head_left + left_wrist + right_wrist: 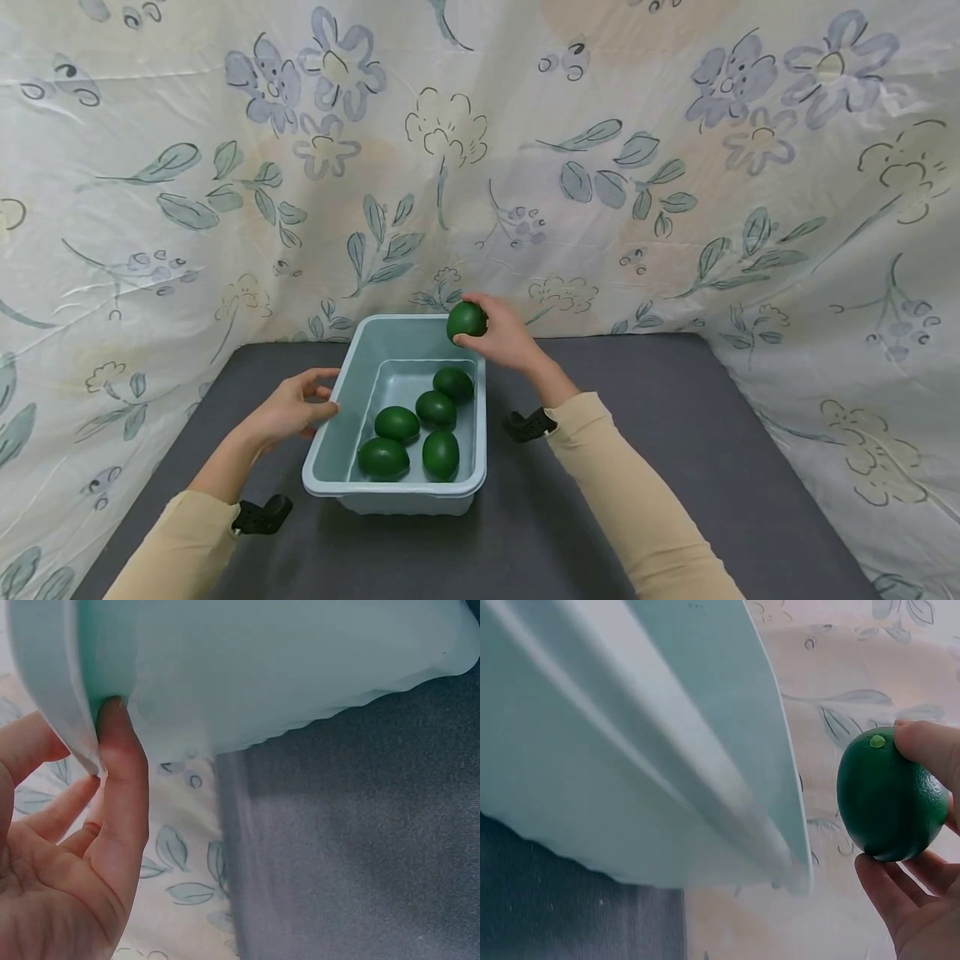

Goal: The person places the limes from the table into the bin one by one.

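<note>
My right hand pinches a dark green, glossy avocado between thumb and fingers, over the far right corner of a pale blue-green plastic tub. In the right wrist view the held avocado shows a small light green stem nub, and it is apart from the tub's rim. Several more avocados lie on the tub's floor, mostly toward the near end and right side. At the tub's left side, my left hand grips the rim, its thumb against the wall under the lip.
The tub stands on a dark grey tabletop. A floral cloth hangs behind the table and down both sides. Each wrist carries a black strap-like device, one by the left sleeve and one by the right.
</note>
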`<state>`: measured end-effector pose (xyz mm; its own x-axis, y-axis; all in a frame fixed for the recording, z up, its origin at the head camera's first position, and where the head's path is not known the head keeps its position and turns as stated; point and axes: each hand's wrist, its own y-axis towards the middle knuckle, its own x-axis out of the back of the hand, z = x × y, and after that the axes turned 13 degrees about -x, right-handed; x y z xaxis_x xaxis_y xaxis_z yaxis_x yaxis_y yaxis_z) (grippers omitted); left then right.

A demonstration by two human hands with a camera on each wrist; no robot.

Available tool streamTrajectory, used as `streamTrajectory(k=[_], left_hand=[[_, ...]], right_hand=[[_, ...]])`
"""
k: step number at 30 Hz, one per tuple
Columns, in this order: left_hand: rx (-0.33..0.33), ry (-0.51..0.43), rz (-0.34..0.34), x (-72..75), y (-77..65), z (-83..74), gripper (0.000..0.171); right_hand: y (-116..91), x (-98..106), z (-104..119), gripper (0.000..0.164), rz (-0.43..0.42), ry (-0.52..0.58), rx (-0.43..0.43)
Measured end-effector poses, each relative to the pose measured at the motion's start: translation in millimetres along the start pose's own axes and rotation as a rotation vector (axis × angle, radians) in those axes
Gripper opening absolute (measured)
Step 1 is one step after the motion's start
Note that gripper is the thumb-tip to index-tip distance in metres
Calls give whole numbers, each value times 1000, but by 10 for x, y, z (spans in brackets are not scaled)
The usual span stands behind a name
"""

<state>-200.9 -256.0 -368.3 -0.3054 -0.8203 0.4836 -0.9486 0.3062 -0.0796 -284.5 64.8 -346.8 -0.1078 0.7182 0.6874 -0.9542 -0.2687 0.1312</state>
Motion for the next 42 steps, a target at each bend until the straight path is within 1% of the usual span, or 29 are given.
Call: streamTrajectory(k=[6,9,15,22,33,42], left_hand=[[0,4,-1,6,-1,13,65],[7,7,-9,7,-2,5,64],[10,1,-5,9,5,2,64],[5,-3,1,8,7,11,65],[6,-9,-1,16,16,5,64],[-4,-3,-3,14,15,17,66]], right_hand=[[18,-113,122,62,43,-3,-15],[24,-161,183,63,59,-7,-14],[38,-248,277,63,95,-26,-12],[62,-351,365,64,150,1,5],[77,-495,442,64,184,-26,22],[68,-563,486,64,193,-36,14]])
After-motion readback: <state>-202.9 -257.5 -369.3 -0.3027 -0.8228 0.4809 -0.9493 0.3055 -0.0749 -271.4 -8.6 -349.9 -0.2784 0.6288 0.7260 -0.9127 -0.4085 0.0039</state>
